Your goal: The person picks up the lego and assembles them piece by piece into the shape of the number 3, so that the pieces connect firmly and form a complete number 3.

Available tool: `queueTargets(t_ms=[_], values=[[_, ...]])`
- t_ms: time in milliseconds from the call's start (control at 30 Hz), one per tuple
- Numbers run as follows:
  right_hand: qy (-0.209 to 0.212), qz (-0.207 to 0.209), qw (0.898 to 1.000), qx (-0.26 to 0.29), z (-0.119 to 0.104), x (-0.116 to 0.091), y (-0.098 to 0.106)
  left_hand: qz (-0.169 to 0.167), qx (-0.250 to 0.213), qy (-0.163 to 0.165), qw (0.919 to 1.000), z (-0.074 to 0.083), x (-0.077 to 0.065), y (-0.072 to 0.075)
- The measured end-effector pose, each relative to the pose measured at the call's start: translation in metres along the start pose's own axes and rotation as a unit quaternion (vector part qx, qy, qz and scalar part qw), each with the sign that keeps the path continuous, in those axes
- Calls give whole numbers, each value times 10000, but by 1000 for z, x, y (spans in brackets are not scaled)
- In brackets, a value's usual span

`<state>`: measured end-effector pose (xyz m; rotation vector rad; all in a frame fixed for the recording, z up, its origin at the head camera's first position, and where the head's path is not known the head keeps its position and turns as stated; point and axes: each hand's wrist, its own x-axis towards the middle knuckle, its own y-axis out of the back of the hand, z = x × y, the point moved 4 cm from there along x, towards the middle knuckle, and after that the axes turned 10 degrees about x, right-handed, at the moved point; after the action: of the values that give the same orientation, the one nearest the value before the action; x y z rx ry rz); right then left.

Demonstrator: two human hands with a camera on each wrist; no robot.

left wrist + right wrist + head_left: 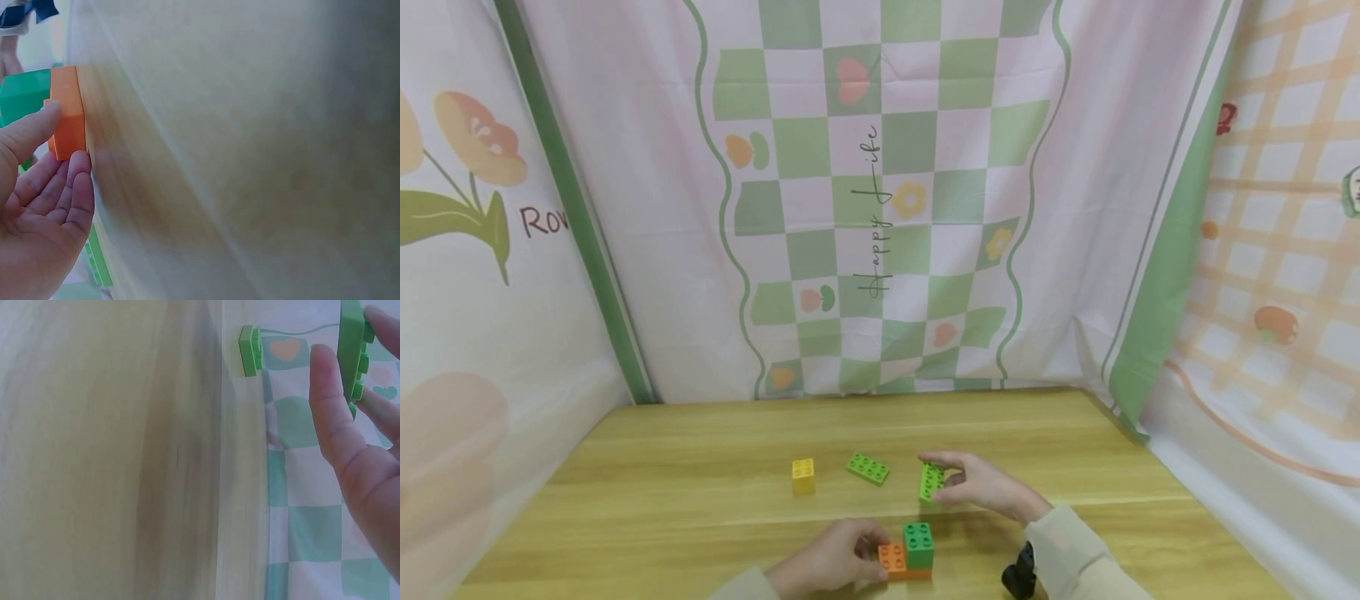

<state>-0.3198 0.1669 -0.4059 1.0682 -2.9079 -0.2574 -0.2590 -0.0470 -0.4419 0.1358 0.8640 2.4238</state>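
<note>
Near the table's front edge, my left hand pinches the left end of a flat orange brick. In the left wrist view the thumb lies on the orange brick and the fingertips meet its end. A green square brick sits on the right half of the orange one. Farther back and to the right, my right hand grips a long light-green brick between thumb and fingers. The right wrist view shows this light-green brick raised off the table, its studs facing the palm side.
A second light-green brick lies at the middle of the wooden table. Left of it stands a yellow brick. A black object is by the right sleeve. Patterned curtains enclose the table's back and sides.
</note>
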Motion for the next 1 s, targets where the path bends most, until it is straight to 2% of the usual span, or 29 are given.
queueTargets(t_ms=[300, 600, 1000], values=[[-47, 33, 9999, -162, -1, -1, -2, -17, -49, -22, 10000, 0, 0, 0], [-108, -203, 9990, 382, -3, -2, -8, 10, -31, -64, 10000, 0, 0, 0], [5, -125, 9988, 471, -3, -2, -8, 30, -8, -72, 10000, 0, 0, 0]])
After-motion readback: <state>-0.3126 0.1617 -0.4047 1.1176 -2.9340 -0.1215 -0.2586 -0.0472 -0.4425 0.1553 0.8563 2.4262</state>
